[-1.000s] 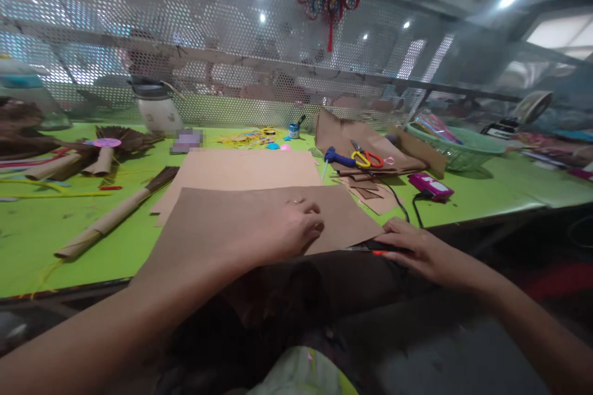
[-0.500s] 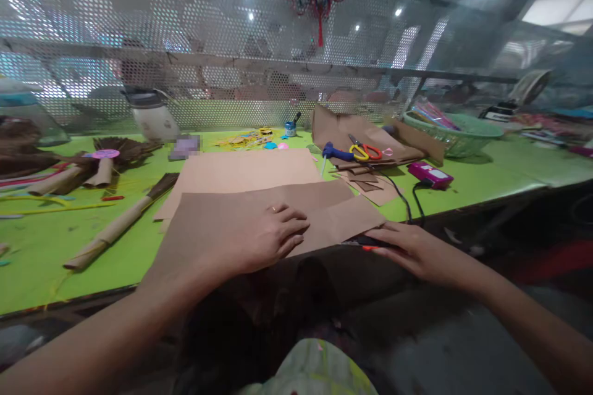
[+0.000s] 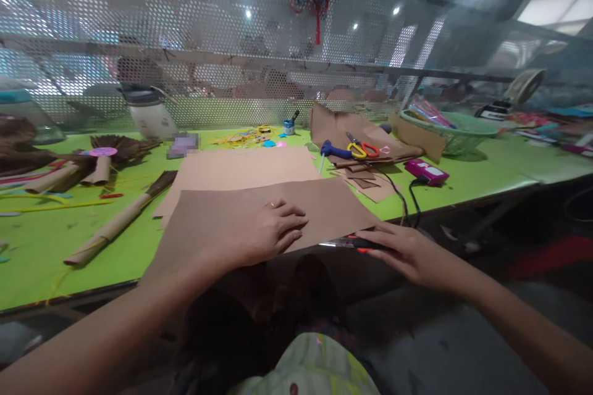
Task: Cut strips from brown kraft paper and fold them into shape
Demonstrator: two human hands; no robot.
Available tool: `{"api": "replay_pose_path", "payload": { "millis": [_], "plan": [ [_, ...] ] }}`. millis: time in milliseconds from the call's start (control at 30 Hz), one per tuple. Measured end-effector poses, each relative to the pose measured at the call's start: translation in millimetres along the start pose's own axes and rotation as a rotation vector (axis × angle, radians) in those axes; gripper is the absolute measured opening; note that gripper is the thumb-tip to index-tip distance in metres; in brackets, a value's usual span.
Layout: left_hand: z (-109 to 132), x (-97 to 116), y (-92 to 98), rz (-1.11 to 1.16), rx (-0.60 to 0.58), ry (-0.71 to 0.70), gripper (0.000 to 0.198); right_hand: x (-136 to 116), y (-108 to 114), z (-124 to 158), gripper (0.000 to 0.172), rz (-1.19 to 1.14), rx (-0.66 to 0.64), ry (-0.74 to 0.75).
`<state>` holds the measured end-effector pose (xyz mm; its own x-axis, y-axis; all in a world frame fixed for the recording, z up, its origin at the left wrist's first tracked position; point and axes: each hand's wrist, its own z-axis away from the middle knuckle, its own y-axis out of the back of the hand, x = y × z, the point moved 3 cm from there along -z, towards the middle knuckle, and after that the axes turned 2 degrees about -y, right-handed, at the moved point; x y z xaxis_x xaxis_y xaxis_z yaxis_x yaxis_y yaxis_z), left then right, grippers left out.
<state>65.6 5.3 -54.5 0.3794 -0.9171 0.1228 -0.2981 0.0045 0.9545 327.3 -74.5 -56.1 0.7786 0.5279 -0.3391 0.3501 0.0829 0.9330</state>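
A sheet of brown paper point(image 3: 217, 210) lies across the front of the green table and reaches past its edge. My left hand point(image 3: 278, 228), with a ring on one finger, rests on this sheet, fingers stretched out and pressing down. At the sheet's right front edge my right hand point(image 3: 398, 247) is closed around a black and orange utility knife point(image 3: 345, 242). Its silver blade points left, along the near edge of the paper. Part of the handle is hidden by my fingers. Behind the brown sheet lies lighter tan paper point(image 3: 245, 163).
Right of the paper are scissors point(image 3: 364, 147), a blue glue gun point(image 3: 336, 150), paper scraps point(image 3: 370, 185) and a magenta box point(image 3: 426, 171) with black cables. A green basket point(image 3: 467, 136) stands beyond. Paper rolls point(image 3: 115, 228) lie left, with a white bottle point(image 3: 151, 114) behind.
The knife has slid left and more of its blade shows. The sheet's right part, raised in a fold over the knife before, now lies flatter. My left hand has stayed in place.
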Motion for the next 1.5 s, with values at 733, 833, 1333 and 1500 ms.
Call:
{"api": "replay_pose_path", "payload": {
  "millis": [733, 833, 1333, 1500],
  "plan": [
    [-2, 4, 0.3, -0.012, 0.026, -0.034, 0.034, -49, -26, -33, 0.034, -0.075, -0.024, 0.015],
    [-2, 4, -0.6, -0.003, 0.021, -0.033, 0.034, -54, -28, -36, 0.033, -0.097, -0.019, 0.013],
    [-3, 8, 11.6, 0.074, -0.032, -0.013, 0.034, -74, -35, -43, 0.032, -0.073, 0.012, 0.020],
    [19, 7, 34.9, 0.120, 0.026, 0.031, 0.032, -69, -38, -42, 0.033, -0.077, -0.003, -0.013]
  ]
}}
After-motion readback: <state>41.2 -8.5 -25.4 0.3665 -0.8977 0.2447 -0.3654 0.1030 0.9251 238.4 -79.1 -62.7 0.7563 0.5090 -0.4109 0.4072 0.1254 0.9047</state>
